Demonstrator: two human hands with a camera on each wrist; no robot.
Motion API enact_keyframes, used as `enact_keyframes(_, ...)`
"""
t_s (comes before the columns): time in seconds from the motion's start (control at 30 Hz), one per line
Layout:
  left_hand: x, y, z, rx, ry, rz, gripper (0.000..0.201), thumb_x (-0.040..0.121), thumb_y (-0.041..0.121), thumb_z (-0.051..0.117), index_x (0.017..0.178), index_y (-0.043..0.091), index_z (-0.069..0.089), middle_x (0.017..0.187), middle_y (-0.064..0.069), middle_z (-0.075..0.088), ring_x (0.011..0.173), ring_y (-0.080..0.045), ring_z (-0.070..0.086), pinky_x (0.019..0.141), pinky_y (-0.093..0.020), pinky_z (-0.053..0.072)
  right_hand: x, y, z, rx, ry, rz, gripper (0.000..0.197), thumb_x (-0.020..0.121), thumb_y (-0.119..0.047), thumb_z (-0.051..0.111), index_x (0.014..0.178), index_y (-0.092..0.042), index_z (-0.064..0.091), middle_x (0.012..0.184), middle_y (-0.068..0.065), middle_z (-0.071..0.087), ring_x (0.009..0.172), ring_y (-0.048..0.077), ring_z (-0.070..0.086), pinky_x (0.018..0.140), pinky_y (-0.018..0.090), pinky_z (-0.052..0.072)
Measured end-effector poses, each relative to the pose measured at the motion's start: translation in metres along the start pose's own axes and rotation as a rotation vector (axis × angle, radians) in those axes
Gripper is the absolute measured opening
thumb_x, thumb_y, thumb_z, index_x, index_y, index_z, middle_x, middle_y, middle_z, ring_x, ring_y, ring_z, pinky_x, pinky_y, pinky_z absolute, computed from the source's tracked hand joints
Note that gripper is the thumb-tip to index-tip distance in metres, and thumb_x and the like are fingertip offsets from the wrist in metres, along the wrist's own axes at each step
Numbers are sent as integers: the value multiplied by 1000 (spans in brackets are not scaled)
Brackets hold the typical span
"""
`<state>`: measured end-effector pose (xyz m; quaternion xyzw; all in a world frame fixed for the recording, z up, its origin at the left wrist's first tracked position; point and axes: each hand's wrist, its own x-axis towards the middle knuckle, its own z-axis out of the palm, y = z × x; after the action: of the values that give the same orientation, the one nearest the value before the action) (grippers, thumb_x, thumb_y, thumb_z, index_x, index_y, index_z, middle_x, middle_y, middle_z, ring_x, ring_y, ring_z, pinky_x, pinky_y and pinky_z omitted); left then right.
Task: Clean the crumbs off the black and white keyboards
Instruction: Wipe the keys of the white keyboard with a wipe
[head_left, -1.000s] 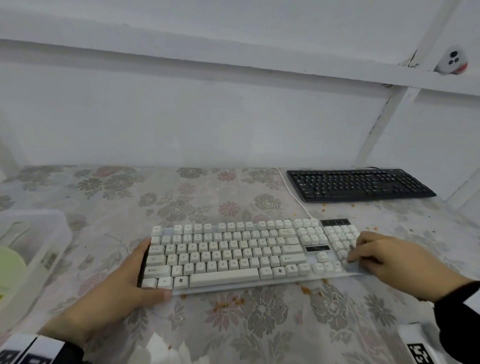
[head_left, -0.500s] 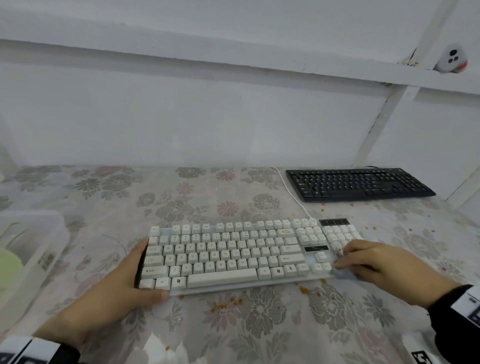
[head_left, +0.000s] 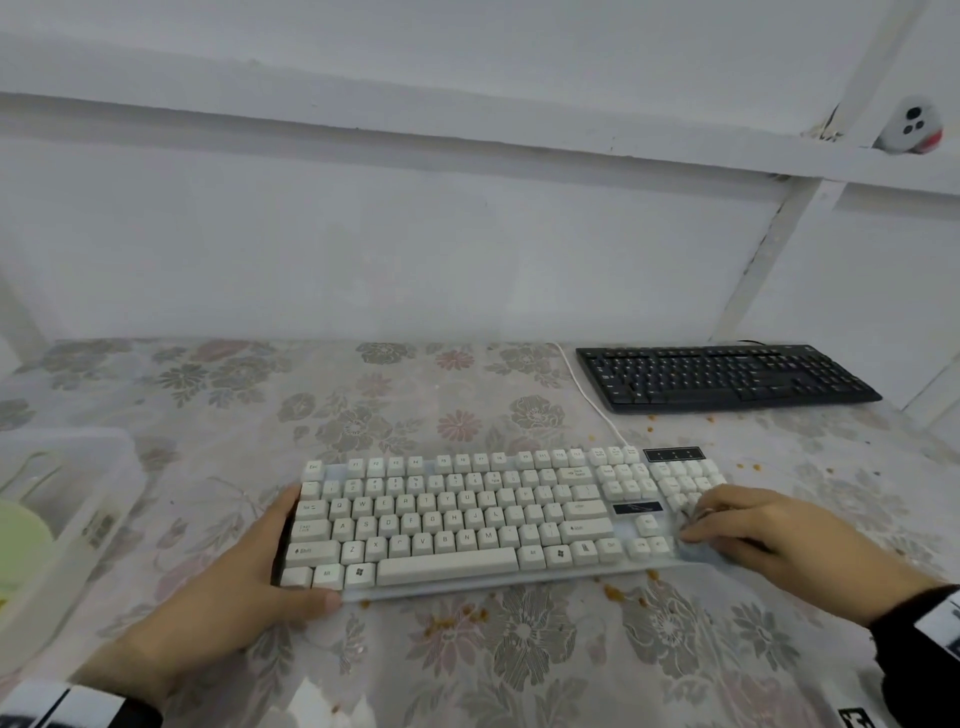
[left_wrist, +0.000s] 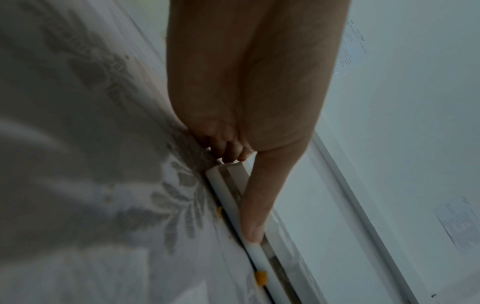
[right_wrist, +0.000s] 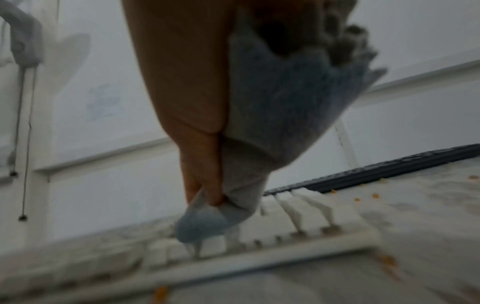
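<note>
**A:** What do you have in front of you?

**B:** I see the table (head_left: 467, 675) under a flowered cloth, and I take the white keyboard (head_left: 467, 519) as my landmark. It lies flat in the middle. The black keyboard (head_left: 722, 376) sits well beyond its far right corner, not yet touched by either hand as far as I can tell. A clear plastic box (head_left: 67, 499) stands off to its left.

**A:** And the hands?

**B:** My left hand (head_left: 228, 597) clamps the keyboard's left end, thumb along the near edge, fingers tucked at the side. My right hand (head_left: 769, 540) is over the number keys at the right end, fingers pinched tight on a small grey cloth (right_wrist: 259, 144) whose tip touches the keys.

**A:** What worries you?

**B:** Orange crumbs (head_left: 613, 591) lie just off the near edge and more out past the right end. I think a sideways wipe could push bits down between the keys rather than off. If my left grip slackens, the board could slide over the slick cloth and spread them.
</note>
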<state>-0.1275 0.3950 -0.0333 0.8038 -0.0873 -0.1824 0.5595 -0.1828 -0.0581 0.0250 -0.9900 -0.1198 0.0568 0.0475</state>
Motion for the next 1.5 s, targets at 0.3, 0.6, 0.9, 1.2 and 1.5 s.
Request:
enact_keyframes(0.3,-1,0,-2,-16,-12,12,96,50,32,87,129,51,36,123,32,59,114,6,58,92,-21,44,-20,56,4,-47,38,55,64,76,-14,78,96,-69,53,110,-36,49,86,-12,53,59,13,46)
enact_keyframes(0.6,-2,1,-1,-3,-11,8,93,55,27,86,130,50,36,124,31,59,114,6,58,92,-23,46,-17,66,-2,-35,26,268,61,85,-17,67,65,-69,44,91,-33,52,81,0,57,66,19,43)
enact_keyframes(0.9,0,0,0,-13,-3,0,91,64,14,89,131,46,36,122,32,59,113,6,58,90,-21,46,-2,-2,-1,73,-83,66,38,89,-24,63,88,-62,59,107,-34,52,94,-12,52,73,15,46)
enact_keyframes(1.2,0,0,1,-10,6,12,90,62,18,90,128,48,37,120,34,58,111,8,58,87,-17,47,-18,46,8,106,12,231,73,86,-13,66,83,-82,43,120,-40,39,92,-6,55,69,21,49)
enact_keyframes(1.5,0,-2,-1,-27,-9,22,92,58,17,88,129,46,37,122,32,59,113,6,58,88,-16,47,-21,43,-5,72,81,235,52,86,-14,66,81,-65,55,117,-36,43,86,-2,57,72,19,46)
